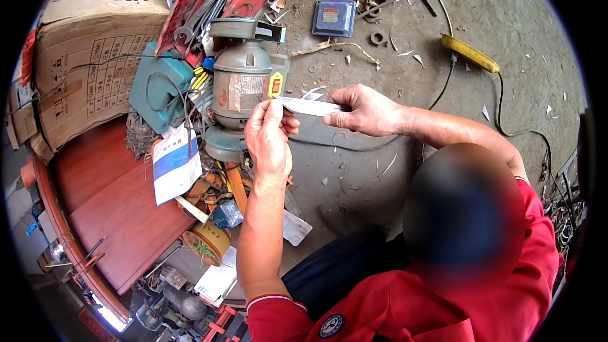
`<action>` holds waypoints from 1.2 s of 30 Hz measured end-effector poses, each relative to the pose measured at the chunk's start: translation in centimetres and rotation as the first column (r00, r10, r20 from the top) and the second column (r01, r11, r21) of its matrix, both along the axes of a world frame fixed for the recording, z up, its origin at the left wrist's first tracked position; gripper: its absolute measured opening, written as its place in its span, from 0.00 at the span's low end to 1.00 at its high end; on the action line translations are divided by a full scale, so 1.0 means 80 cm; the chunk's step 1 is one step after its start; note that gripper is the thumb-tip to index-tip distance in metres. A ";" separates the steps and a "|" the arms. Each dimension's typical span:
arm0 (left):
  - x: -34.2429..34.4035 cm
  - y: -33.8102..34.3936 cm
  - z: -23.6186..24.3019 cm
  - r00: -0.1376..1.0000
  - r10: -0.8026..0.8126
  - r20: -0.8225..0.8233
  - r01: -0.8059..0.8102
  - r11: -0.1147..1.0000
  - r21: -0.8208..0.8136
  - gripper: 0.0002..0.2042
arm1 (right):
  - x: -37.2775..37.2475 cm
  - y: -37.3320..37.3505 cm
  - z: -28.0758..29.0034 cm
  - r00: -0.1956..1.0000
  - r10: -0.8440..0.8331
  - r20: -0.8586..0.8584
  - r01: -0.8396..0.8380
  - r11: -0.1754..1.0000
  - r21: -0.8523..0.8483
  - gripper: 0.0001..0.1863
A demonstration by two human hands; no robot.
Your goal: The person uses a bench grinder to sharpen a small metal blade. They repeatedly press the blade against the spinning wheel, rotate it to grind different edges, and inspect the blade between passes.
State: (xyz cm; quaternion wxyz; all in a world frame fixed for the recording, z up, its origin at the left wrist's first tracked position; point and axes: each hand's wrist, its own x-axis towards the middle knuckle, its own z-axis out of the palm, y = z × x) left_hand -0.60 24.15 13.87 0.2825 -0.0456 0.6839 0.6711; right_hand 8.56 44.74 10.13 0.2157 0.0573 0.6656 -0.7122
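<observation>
My left hand [269,130] is raised with thumb and fingers pinched on one end of a white, folded paper-like strip [310,106]. Closed at the strip's other end is my right hand [367,111]; a small dark thing shows by its thumb, too little of it to name. A thin curled sliver stands up from the strip's upper edge. Just beyond and left of my left hand stands a grey-green bench grinder [244,79] with a red and yellow switch [275,85]. Parts of the grinder's lower body are hidden behind my left hand.
A large cardboard box [95,57], a teal case [158,79] and a red tray of wrenches [202,9] crowd the left. A blue box [334,19] and a yellow power strip [470,54] with trailing cable lie on the concrete floor among white scraps. A reddish-brown wooden panel [120,215] lies lower left.
</observation>
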 end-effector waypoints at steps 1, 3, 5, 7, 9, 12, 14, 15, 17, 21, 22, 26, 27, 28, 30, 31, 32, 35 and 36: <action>0.000 0.003 0.002 1.000 0.005 0.008 -0.005 1.000 -0.006 0.11 | 0.000 0.000 -0.001 0.999 -0.012 0.033 0.014 0.999 -0.042 0.20; -0.001 0.007 0.003 0.999 0.035 0.012 -0.034 0.999 -0.034 0.12 | 0.001 0.000 -0.006 0.994 -0.032 0.101 0.044 0.991 -0.124 0.17; -0.001 0.010 0.004 0.996 0.086 -0.001 -0.086 0.993 -0.078 0.14 | 0.000 -0.001 -0.011 0.987 -0.059 0.150 0.090 0.974 -0.209 0.14; -0.003 0.004 0.000 0.996 0.083 -0.030 -0.087 0.987 -0.135 0.15 | -0.001 -0.001 -0.012 0.980 -0.091 0.176 0.139 0.947 -0.288 0.12; -0.005 -0.002 -0.004 0.996 0.070 -0.059 -0.078 0.985 -0.157 0.15 | -0.002 -0.002 -0.020 0.971 -0.103 0.216 0.174 0.923 -0.343 0.12; -0.007 -0.007 -0.007 0.995 0.056 -0.085 -0.068 0.988 -0.142 0.12 | -0.002 -0.003 -0.030 0.955 -0.102 0.278 0.229 0.852 -0.471 0.12; -0.006 -0.004 -0.007 0.994 0.071 -0.085 -0.082 0.988 -0.132 0.09 | -0.001 -0.005 -0.032 0.947 -0.103 0.304 0.257 0.809 -0.529 0.11; -0.005 -0.003 -0.008 0.995 0.069 -0.078 -0.078 0.989 -0.128 0.08 | 0.000 -0.006 -0.033 0.945 -0.108 0.309 0.267 0.799 -0.539 0.11; -0.002 0.000 -0.009 0.996 0.064 -0.063 -0.071 0.990 -0.120 0.08 | 0.002 -0.008 -0.032 0.941 -0.100 0.322 0.279 0.767 -0.577 0.12; 0.007 0.005 -0.010 0.994 -0.104 0.020 0.106 0.987 -0.117 0.12 | 0.004 -0.008 -0.025 0.935 -0.031 0.354 0.276 0.690 -0.669 0.14; 0.009 0.004 -0.012 0.982 -0.187 0.006 0.186 0.976 -0.113 0.12 | 0.004 -0.008 -0.023 0.933 -0.007 0.361 0.271 0.673 -0.688 0.15; 0.019 0.011 -0.020 0.980 -0.201 0.006 0.201 0.979 -0.017 0.13 | 0.005 -0.018 -0.022 0.920 -0.026 0.390 0.317 0.633 -0.706 0.16; 0.020 0.014 -0.021 0.982 -0.190 0.008 0.190 0.982 -0.011 0.12 | 0.006 -0.021 -0.026 0.913 -0.020 0.408 0.332 0.617 -0.713 0.17; 0.020 0.013 -0.022 0.983 -0.181 -0.009 0.181 0.983 -0.040 0.12 | 0.005 -0.023 -0.027 0.906 -0.010 0.423 0.343 0.601 -0.722 0.17; 0.021 0.010 -0.027 0.985 -0.165 -0.044 0.160 0.982 -0.096 0.11 | 0.008 -0.022 -0.023 0.908 -0.003 0.420 0.323 0.643 -0.694 0.17; 0.020 0.009 -0.028 0.985 -0.167 -0.041 0.162 0.982 -0.097 0.11 | 0.009 -0.023 -0.018 0.906 -0.011 0.424 0.328 0.650 -0.685 0.17; 0.020 0.008 -0.030 0.985 -0.168 -0.038 0.164 0.981 -0.099 0.10 | 0.009 -0.024 -0.016 0.904 -0.019 0.428 0.334 0.657 -0.676 0.17; 0.021 0.010 -0.028 0.989 -0.147 -0.003 0.147 0.986 -0.079 0.09 | 0.010 -0.027 -0.022 0.933 -0.049 0.356 0.288 0.694 -0.660 0.16; 0.022 0.011 -0.027 0.991 -0.136 0.013 0.137 0.988 -0.068 0.09 | 0.010 -0.026 -0.023 0.934 -0.053 0.354 0.285 0.708 -0.646 0.16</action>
